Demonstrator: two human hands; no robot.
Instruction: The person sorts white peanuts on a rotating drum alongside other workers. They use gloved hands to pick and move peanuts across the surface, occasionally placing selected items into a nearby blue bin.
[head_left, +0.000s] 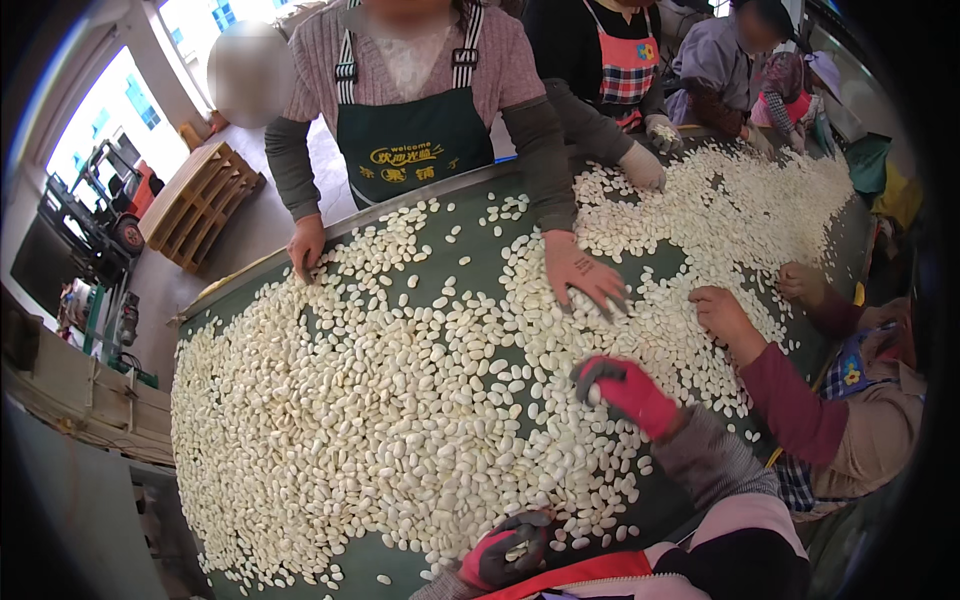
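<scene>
Large white beans lie spread over a dark green belt-like table surface. My left hand, in a pink glove with a grey coated palm, is curled at the near edge with a few white beans in it. Farther forward and to the right, my right hand wears a matching glove and hovers low over the layer. Its fingers are bent, and a white bean shows between thumb and fingers. Some blur covers the right fingertips.
Across the table, a person in a dark green apron has a gloved hand and a bare hand among the beans. To my right, another person's bare hand is close. Wooden pallets and a forklift stand beyond.
</scene>
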